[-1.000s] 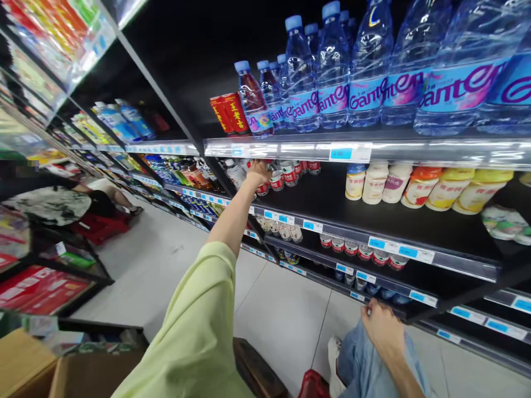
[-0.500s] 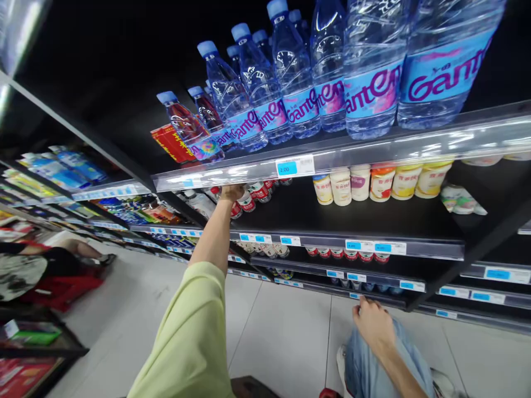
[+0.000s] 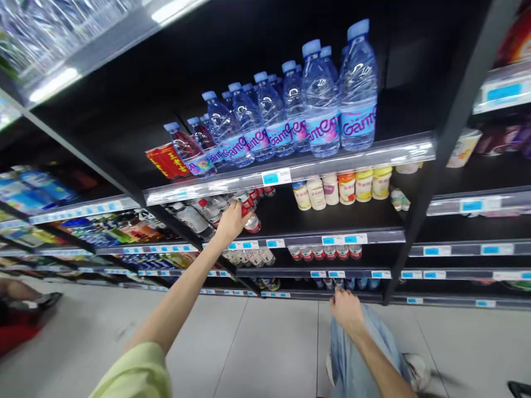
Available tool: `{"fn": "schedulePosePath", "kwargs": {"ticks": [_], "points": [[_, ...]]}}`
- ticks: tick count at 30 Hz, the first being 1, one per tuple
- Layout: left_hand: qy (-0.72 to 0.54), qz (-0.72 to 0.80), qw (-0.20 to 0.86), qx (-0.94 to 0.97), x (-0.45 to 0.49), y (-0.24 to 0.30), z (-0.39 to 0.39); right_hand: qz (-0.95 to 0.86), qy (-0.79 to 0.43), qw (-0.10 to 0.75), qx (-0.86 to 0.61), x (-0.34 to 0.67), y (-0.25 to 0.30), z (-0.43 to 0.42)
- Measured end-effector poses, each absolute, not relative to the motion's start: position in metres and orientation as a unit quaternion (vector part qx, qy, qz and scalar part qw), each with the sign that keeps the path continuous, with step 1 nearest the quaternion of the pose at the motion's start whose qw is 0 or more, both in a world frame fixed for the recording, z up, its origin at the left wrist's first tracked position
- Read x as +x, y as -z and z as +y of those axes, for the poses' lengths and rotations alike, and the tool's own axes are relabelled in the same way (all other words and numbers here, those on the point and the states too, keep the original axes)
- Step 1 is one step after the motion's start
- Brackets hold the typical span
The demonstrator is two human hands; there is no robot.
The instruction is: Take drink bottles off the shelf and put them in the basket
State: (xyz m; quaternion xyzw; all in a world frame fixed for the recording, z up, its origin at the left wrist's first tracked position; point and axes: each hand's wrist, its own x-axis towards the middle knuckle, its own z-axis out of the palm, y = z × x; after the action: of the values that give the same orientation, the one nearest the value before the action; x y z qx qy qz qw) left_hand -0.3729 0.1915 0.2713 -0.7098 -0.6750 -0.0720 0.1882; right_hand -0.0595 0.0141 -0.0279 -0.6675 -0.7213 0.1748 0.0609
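Observation:
My left hand (image 3: 232, 222) reaches into the second shelf at the left, its fingers closed round a small clear bottle with a red and white label (image 3: 252, 222). Part of that bottle is hidden behind the fingers. Close behind it stand more red-labelled bottles (image 3: 244, 200), and clear bottles (image 3: 193, 217) are to its left. My right hand (image 3: 347, 307) lies over my bent knee in blue jeans (image 3: 373, 337), with its fingers draped over the front and nothing in them.
Above my left hand, a shelf edge (image 3: 232, 182) carries several Ganten water bottles (image 3: 277, 124) and a red carton (image 3: 168, 160). Yogurt drink bottles (image 3: 329, 189) stand to the right of the hand. Lower shelves hold red-labelled cups (image 3: 318, 253). A person's leg shows at far left.
My left hand has come out toward the shelf's front edge with a red-labelled bottle, from deeper under the upper shelf. The view has shifted to the right; my right hand stays on the knee.

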Motion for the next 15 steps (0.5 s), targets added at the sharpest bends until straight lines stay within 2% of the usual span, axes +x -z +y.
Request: {"fn": "schedulePosePath", "kwargs": {"ticks": [6,9,15], "points": [[0.107,-0.604,0.175,-0.771,-0.283,-0.281,0.117,-0.706,-0.212,0.185,-0.650,-0.051,0.020,0.001],[0.143,-0.553,0.077,-0.817,-0.232,-0.263,0.079,-0.672,-0.266,0.250,-0.644,-0.041,0.020,-0.009],[0.198,-0.470,-0.136,-0.850,-0.146,-0.187,0.024,-0.626,-0.352,0.422,-0.554,-0.011,0.031,-0.043]]}}
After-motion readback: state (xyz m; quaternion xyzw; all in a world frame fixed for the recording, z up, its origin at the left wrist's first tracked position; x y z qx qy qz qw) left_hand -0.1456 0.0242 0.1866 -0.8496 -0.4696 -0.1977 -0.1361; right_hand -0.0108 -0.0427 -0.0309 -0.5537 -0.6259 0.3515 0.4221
